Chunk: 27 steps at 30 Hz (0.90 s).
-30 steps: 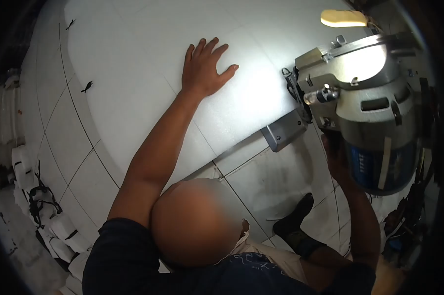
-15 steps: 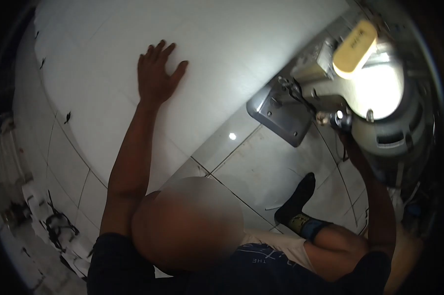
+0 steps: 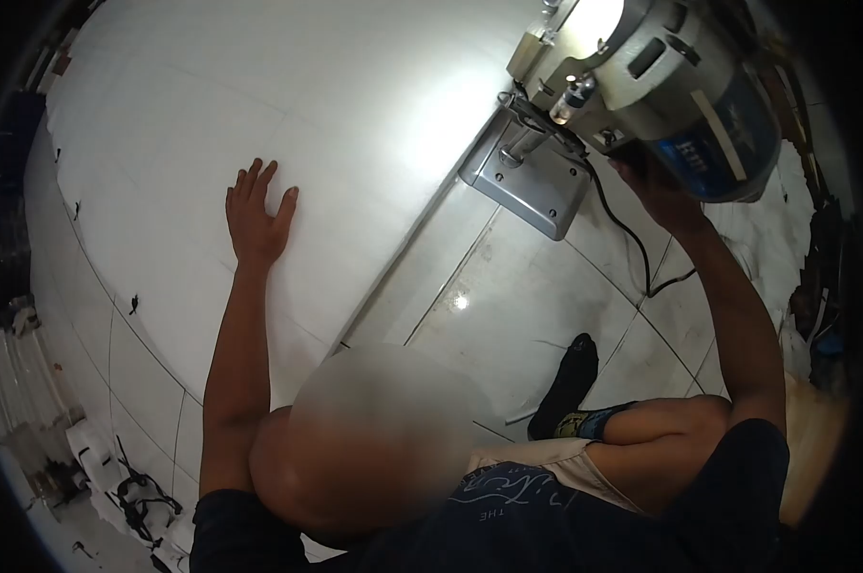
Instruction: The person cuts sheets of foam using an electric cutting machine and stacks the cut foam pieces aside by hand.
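Observation:
My left hand lies flat, fingers stretched, on a large sheet of white fabric. At the upper right stands a cloth cutting machine with a blue-and-grey motor housing and a metal base plate at the fabric's edge. My right hand is closed on the machine low behind the motor; the motor hides most of its fingers. Lamp light from the machine falls on the fabric.
A black power cord loops down from the machine over the tiled floor. My socked foot rests on the tiles. Black straps and white bundles lie at the lower left. White material lies at the right.
The cutting machine has moved a little farther away along the fabric's edge, and its motor has turned in view, showing the blue side. My left hand appears lower and farther left. The view has shifted.

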Tool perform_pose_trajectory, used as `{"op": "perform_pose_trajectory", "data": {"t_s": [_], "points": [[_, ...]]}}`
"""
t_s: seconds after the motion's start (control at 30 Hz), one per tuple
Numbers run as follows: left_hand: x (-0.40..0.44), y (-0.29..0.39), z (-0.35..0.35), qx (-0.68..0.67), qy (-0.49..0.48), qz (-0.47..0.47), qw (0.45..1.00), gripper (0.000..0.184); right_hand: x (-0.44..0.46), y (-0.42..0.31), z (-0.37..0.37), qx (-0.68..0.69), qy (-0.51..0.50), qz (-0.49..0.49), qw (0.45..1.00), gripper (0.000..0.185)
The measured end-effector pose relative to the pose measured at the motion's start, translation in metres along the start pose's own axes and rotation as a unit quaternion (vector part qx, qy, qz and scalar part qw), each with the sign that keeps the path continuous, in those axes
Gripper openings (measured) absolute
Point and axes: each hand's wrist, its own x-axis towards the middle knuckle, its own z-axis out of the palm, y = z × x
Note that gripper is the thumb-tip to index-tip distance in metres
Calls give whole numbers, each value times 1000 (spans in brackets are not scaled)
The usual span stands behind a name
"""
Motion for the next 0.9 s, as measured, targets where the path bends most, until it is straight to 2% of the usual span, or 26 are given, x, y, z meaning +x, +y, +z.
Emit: {"op": "perform_pose_trajectory", "data": {"t_s": [0.03, 0.1, 0.13, 0.2, 0.23, 0.3, 0.33, 0.43, 0.47, 0.57, 0.63, 0.67, 0.7, 0.77, 0.83, 0.9], "points": [[0, 0, 0, -2, -4, -1, 1000, 50, 1, 5, 4, -3, 5, 3, 1000, 48], [-1, 2, -1, 1, -3, 3, 1000, 49, 2, 11, 13, 120, -27, 56, 991, 50], [-1, 3, -2, 2, -8, 3, 1000, 49, 2, 15, 18, 119, -21, 60, 991, 50], [-2, 3, -2, 1, -11, 4, 1000, 49, 5, 20, 25, -1, -7, 48, 999, 53], [-2, 4, -3, -3, -16, 1, 1000, 48, 5, 25, 28, -1, -5, 54, 999, 53], [-3, 7, -3, 2, -16, 12, 1000, 48, 12, 31, 32, 96, -51, 134, 985, 55], [-2, 7, -3, 4, -15, 18, 1000, 47, 14, 31, 36, 119, -115, 201, 966, 56], [-9, 7, 3, 31, -27, 43, 998, 48, 0, 32, 51, 98, -134, 224, 960, 56], [-12, 4, 8, 36, -27, 55, 997, 48, 0, 28, 49, 147, -134, 233, 952, 55], [-7, -5, 10, 93, -54, 87, 990, 50, 0, 25, 47, 173, -121, 233, 949, 54], [2, -5, 0, 124, -149, 81, 978, 52, 5, 25, 48, 227, -102, 222, 943, 53], [12, 2, -13, 86, -191, 54, 976, 53, 8, 23, 43, 241, -128, 230, 934, 53], [24, 7, -24, 98, -189, 58, 975, 53, 9, 23, 43, 257, -154, 236, 924, 52], [50, 18, -43, 191, -315, 73, 927, 52, 10, 24, 46, 239, -126, 215, 939, 57], [77, 33, -53, 285, -307, 99, 903, 45, 19, 35, 35, 328, -261, 237, 876, 52], [112, 54, -60, 249, -301, 87, 917, 47, 14, 37, 55, 346, -227, 220, 883, 52]]}}
